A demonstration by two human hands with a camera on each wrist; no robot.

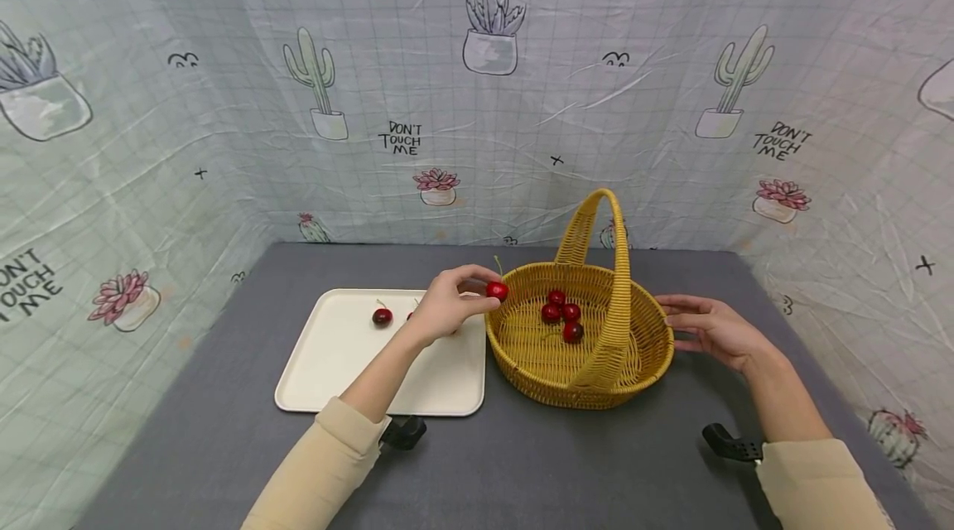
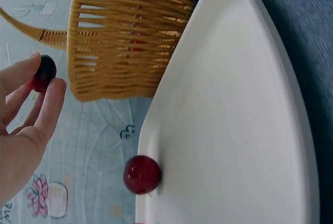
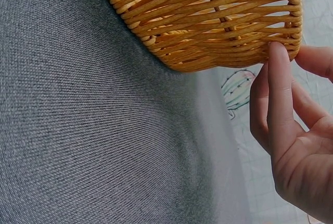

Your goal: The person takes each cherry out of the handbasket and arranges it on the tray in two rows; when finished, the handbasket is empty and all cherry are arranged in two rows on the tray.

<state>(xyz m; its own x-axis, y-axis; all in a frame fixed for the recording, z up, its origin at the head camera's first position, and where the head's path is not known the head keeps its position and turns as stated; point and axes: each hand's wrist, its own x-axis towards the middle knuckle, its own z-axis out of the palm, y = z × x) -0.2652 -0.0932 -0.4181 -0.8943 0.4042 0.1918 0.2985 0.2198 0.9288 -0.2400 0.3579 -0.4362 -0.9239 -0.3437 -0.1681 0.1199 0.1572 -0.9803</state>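
My left hand [image 1: 440, 306] pinches a dark red cherry [image 1: 497, 291] between thumb and fingertips, its green stem pointing up, right at the left rim of the yellow wicker basket [image 1: 522, 364]. In the left wrist view, the held cherry [image 2: 46, 73] shows a near-black side. Several cherries [image 1: 571, 312] lie together on the basket floor. My right hand [image 1: 726, 334] holds the basket's right rim; in the right wrist view one fingertip [image 3: 279, 52] presses on the outer weave and another digit reaches over the rim. A cherry [image 1: 383, 316] lies on the white tray [image 1: 320, 381], with others partly hidden behind my left hand.
The tray stands left of the basket, their edges close together on the grey cloth-covered table [image 1: 522, 472]. A tall arched handle [image 1: 617, 298] rises over the basket. Printed fabric curtains [image 1: 417, 33] enclose the table's back and sides.
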